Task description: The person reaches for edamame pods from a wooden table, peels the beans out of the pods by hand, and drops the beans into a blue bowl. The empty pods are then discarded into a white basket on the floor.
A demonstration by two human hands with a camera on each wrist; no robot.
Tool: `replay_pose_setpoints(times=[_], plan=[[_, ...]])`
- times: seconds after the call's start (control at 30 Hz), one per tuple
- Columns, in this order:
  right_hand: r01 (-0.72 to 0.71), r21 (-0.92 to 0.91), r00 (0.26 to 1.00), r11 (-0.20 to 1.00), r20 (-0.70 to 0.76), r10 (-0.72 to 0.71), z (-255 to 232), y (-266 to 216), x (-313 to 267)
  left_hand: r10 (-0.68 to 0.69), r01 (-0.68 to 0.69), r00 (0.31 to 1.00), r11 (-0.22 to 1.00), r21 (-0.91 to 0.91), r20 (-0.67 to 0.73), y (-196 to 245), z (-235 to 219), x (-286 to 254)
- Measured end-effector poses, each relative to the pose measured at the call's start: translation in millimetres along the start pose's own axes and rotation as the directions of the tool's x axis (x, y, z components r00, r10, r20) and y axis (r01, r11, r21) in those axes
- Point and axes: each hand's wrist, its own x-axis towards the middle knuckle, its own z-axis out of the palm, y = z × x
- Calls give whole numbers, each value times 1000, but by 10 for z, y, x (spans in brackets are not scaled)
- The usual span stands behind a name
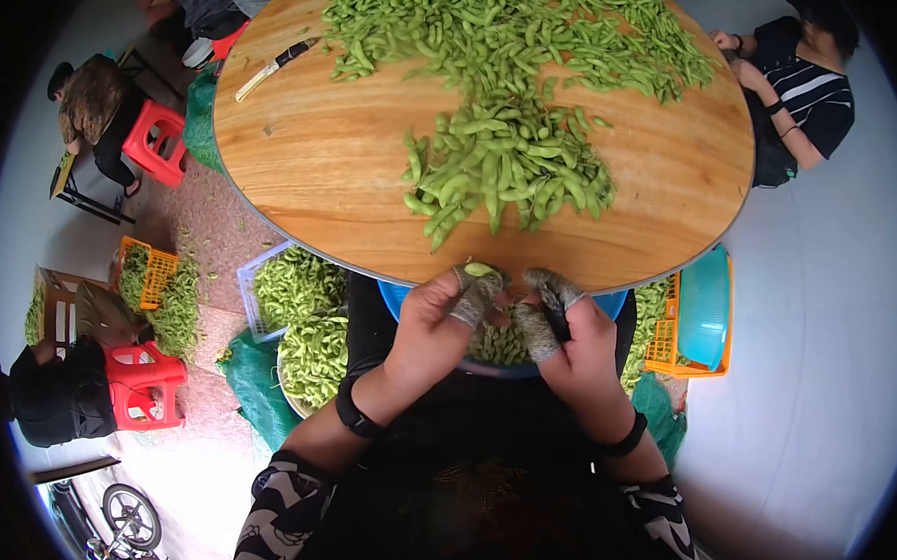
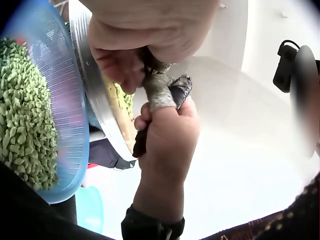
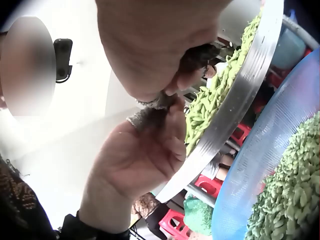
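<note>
At the table's near edge, the left hand (image 1: pixel 445 305) pinches a green pod (image 1: pixel 481 269) between its wrapped thumb and fingers. Close on its right, the right hand (image 1: pixel 571 330) has wrapped digits curled in, with dark material around some; whether it holds anything is hidden. In the left wrist view the right hand (image 2: pixel 167 135) meets the left hand's fingertips. The right wrist view has the left hand (image 3: pixel 137 160) palm up against the right hand. Below both hands, a blue basket (image 2: pixel 75 125) contains many shelled green beans (image 2: pixel 25 120).
A round wooden table (image 1: pixel 313 164) bears a large heap of pods (image 1: pixel 514 163) and a knife (image 1: pixel 278 69). Crates of pods (image 1: pixel 298 288) and green sacks (image 1: pixel 264 382) stand beside the lap. Other people sit left and right, near red stools (image 1: pixel 156 142).
</note>
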Motion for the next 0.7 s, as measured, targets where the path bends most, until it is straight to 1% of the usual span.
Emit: replay_pose_setpoints(times=[0.07, 0.1, 0.17, 0.2, 0.27, 0.3, 0.37, 0.4, 0.47, 0.5, 0.57, 0.6, 0.63, 0.67, 0.7], plan=[[-167, 150, 978, 975, 150, 144, -25, 6, -11, -152, 154, 988, 986, -64, 36, 39, -86, -41], [-168, 153, 978, 974, 149, 146, -25, 3, -11, -154, 156, 987, 986, -61, 36, 41, -93, -42], [-185, 245, 952, 952, 286, 111, -31, -6, -11, -143, 146, 980, 989, -10, 138, 46, -100, -40], [-187, 247, 953, 951, 281, 114, -38, -16, -6, -146, 148, 979, 989, -6, 142, 24, -122, -48], [-169, 248, 947, 954, 309, 87, -62, -36, 12, -97, 53, 977, 974, 221, 193, -45, -170, -65], [-172, 249, 949, 953, 302, 92, -78, -41, 13, -101, 55, 975, 973, 224, 199, -34, -152, -65], [-338, 330, 899, 881, 391, 199, -119, -49, 7, 10, -70, 987, 929, 364, 163, -7, -106, -67], [-341, 332, 900, 880, 386, 203, -147, -53, 7, 6, -68, 986, 928, 365, 169, -19, -109, -65], [-475, 415, 836, 776, 489, 251, -197, -53, 13, 30, -107, 974, 934, 341, 222, -53, -142, -58], [-476, 417, 837, 774, 485, 253, -202, -46, 5, 28, -106, 974, 934, 342, 226, -57, -152, -59], [-482, 434, 833, 761, 498, 244, -202, -21, -14, 153, -289, 943, 814, 504, 294, -57, -169, -60], [-482, 435, 834, 761, 495, 246, -180, 15, -28, 151, -290, 943, 814, 504, 298, 0, -155, -64], [-391, 424, 877, 817, 442, 190, -142, 66, -49, 188, -370, 925, 650, 664, 331, 97, -127, -79], [-296, 405, 912, 865, 390, 130, -124, 94, -61, 216, -429, 903, 449, 784, 371, 173, -107, -90], [-300, 404, 912, 864, 388, 135, -156, 61, -32, 212, -430, 903, 451, 782, 374, 211, -113, -91]])
